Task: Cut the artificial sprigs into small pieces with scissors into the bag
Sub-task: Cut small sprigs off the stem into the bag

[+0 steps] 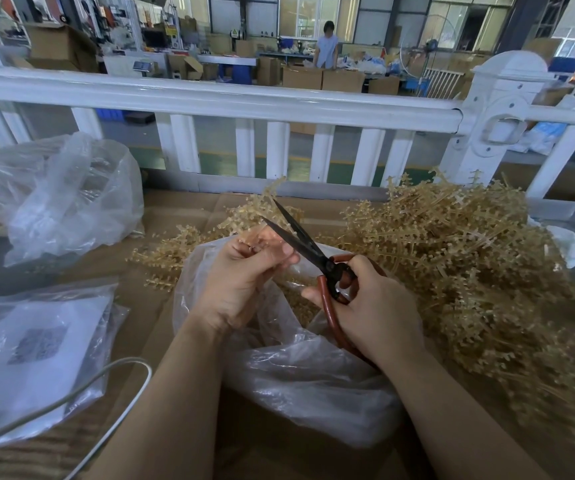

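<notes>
Tan plastic sprigs (469, 258), one heap at 3 o'clock. One scissors (305, 245), blades parted, gripped by right hand (372, 306). Left hand (241, 282) pinches one sprig over crinkly clear bag (307, 375).

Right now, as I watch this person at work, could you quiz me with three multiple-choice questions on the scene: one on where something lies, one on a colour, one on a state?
1. Where is the big pile of sprigs?
A. On the right side of the bag
B. Inside the far left bag
C. On the fence rail

2. What colour are the handles of the scissors?
A. Blue
B. Reddish brown
C. Yellow

3. How do the scissor blades stand?
A. Shut
B. Parted
C. Hidden in the bag

Answers:
1 A: the pile lies right of the clear bag.
2 B: the right hand grips reddish loops.
3 B: two dark blades spread apart above the left hand, which pinches a sprig.
</notes>
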Demonstrator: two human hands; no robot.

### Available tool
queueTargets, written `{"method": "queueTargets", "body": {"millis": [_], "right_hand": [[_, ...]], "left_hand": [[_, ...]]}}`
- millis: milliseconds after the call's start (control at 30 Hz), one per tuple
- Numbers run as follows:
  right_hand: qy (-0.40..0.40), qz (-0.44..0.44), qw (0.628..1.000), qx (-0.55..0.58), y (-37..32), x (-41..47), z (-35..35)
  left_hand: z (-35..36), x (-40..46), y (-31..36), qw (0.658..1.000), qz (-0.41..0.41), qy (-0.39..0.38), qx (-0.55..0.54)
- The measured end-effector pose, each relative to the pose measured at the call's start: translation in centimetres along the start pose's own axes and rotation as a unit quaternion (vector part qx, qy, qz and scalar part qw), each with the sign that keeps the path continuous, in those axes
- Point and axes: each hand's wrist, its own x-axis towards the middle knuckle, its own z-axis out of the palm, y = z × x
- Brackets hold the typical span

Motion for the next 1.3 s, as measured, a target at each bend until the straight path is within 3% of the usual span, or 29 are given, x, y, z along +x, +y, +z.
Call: {"method": "queueTargets", "body": {"millis": [467, 1033, 1300], "right_hand": [[0.01, -0.005, 1.0, 0.0, 0.11, -0.25, 0.06], [0.012, -0.013, 1.0, 0.004, -0.01, -0.16, -0.16], [0.025, -0.007, 0.999, -0.034, -0.01, 0.1, -0.07]], "left_hand": [[0.03, -0.06, -0.22, 0.999, -0.009, -0.043, 0.022], [-0.13, -0.03, 0.03, 0.999, -0.012, -0.02, -0.035], [0.05, -0.05, -0.27, 0.999, 0.019, -0.037, 0.028]]}}
